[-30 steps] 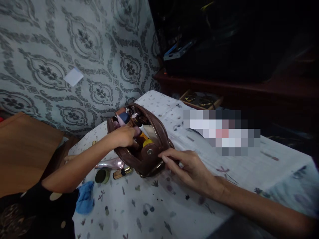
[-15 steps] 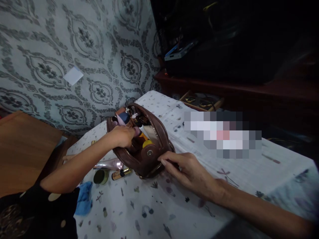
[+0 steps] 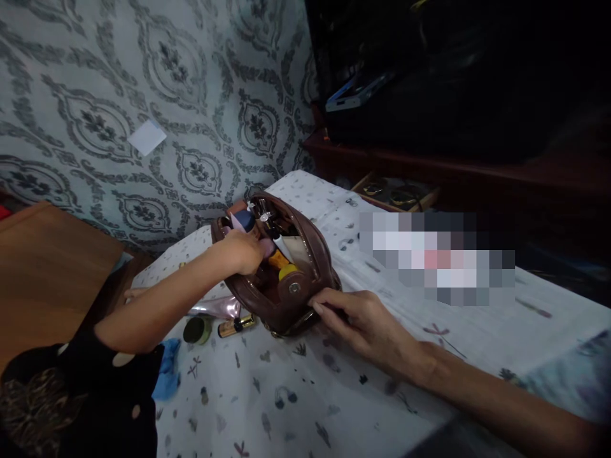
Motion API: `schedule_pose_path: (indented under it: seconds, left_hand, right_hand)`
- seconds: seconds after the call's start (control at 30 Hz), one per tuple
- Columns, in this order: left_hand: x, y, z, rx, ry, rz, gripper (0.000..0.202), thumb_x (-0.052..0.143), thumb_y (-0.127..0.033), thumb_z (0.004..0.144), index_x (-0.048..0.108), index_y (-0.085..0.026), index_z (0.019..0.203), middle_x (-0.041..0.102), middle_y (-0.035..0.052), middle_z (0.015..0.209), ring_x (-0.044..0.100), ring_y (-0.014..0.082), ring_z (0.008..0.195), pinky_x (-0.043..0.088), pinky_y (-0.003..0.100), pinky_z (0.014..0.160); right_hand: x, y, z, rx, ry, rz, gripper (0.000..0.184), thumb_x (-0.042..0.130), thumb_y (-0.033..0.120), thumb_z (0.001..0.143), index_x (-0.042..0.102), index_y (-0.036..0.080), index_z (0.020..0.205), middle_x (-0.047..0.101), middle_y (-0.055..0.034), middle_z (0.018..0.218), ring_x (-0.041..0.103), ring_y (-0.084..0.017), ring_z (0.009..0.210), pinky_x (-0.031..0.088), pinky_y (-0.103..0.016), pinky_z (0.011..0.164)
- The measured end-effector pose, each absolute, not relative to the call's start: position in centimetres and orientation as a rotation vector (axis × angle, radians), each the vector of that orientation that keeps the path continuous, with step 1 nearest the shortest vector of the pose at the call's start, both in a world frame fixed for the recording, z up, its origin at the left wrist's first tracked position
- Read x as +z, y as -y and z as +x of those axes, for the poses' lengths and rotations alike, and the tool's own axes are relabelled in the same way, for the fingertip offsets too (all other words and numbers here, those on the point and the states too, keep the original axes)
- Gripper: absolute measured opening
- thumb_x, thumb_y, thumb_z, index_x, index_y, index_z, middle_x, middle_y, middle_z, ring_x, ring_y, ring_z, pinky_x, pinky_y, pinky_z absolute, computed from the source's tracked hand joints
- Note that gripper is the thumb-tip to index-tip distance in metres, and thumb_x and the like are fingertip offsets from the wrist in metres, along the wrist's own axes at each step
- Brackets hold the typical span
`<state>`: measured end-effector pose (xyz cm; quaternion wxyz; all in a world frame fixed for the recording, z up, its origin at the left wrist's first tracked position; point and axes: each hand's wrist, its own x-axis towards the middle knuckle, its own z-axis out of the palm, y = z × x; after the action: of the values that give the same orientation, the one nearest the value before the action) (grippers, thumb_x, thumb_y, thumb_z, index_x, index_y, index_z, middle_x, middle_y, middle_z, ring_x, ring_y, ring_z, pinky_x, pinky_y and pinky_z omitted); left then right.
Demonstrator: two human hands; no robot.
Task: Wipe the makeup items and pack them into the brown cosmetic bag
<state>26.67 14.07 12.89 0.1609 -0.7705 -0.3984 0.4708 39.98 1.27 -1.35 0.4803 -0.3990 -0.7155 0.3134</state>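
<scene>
An open brown cosmetic bag (image 3: 281,305) lies on a white patterned tablecloth (image 3: 305,394). It is stuffed with tubes and bottles, among them a yellow-capped one (image 3: 287,272) and a blue-capped one (image 3: 245,221). My left hand (image 3: 241,251) reaches into the bag's mouth with its fingers curled round something that they hide. My right hand (image 3: 363,318) grips the bag's near right end, thumb and fingers pinched on its edge.
Beside the bag on the cloth lie a pink tube (image 3: 214,308), a small gold bottle (image 3: 235,326), a round green jar (image 3: 195,329) and a blue cloth (image 3: 168,375). A wooden surface (image 3: 42,267) stands left. A dark shelf (image 3: 429,172) and a tray (image 3: 394,194) stand behind.
My left hand has shifted a little deeper and higher inside the bag. My right hand keeps its hold on the bag's end. The view has drifted slightly.
</scene>
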Motion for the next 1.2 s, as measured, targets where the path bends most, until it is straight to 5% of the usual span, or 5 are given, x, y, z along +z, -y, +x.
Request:
schedule_pose_path:
  seconds: [0.13, 0.47, 0.7, 0.97, 1.2]
  left_hand:
    - [12.8, -14.0, 26.6, 1.317, 1.149, -2.226, 0.05, 0.069, -0.016, 0.079, 0.064, -0.025, 0.128, 0.054, 0.0164, 0.146, 0.058, 0.0397, 0.123, 0.051, 0.053, 0.095]
    - [12.2, -14.8, 25.7, 1.054, 1.345, -2.393, 0.048, 0.079, -0.016, 0.065, 0.073, -0.024, 0.112, 0.067, 0.0151, 0.128, 0.065, 0.0406, 0.108, 0.049, 0.053, 0.094]
    - [11.9, -15.2, 25.2, 1.127, 1.183, -2.374, 0.045, 0.072, -0.027, 0.073, 0.07, -0.029, 0.118, 0.07, 0.0113, 0.124, 0.066, 0.0323, 0.106, 0.051, 0.041, 0.088]
    - [13.6, -15.0, 25.5, 1.154, 1.161, -2.497, 0.042, 0.065, -0.037, 0.082, 0.07, -0.019, 0.12, 0.072, 0.0125, 0.119, 0.067, 0.0275, 0.1, 0.051, 0.032, 0.082]
    - [18.6, -14.6, 22.0, 0.738, 0.918, -3.049, 0.032, 0.048, -0.029, 0.093, 0.071, -0.02, 0.113, 0.075, 0.0028, 0.107, 0.066, 0.0171, 0.095, 0.047, 0.027, 0.087]
  right_hand:
    - [-1.4, -1.3, 40.0, 0.736, 1.761, -0.997, 0.027, 0.042, 0.027, 0.098, 0.06, 0.018, 0.081, 0.058, 0.0015, 0.061, 0.049, -0.01, 0.051, 0.038, -0.021, 0.051]
    - [-1.3, -1.5, 39.7, 0.685, 1.798, -1.001, 0.027, 0.042, 0.027, 0.098, 0.062, 0.018, 0.081, 0.062, 0.001, 0.061, 0.055, -0.011, 0.052, 0.04, -0.021, 0.05]
    - [-1.3, -1.4, 39.7, 0.687, 1.795, -1.008, 0.028, 0.042, 0.028, 0.098, 0.061, 0.019, 0.079, 0.06, 0.0021, 0.058, 0.055, -0.011, 0.049, 0.041, -0.021, 0.048]
    - [-1.5, -1.4, 39.8, 0.656, 1.806, -1.053, 0.026, 0.045, 0.03, 0.097, 0.066, 0.019, 0.087, 0.069, -0.0011, 0.066, 0.063, -0.013, 0.056, 0.046, -0.022, 0.054]
    - [-1.9, -1.6, 39.6, 0.636, 1.8, -1.098, 0.028, 0.047, 0.034, 0.096, 0.067, 0.019, 0.084, 0.071, -0.0024, 0.07, 0.065, -0.015, 0.058, 0.047, -0.022, 0.052]
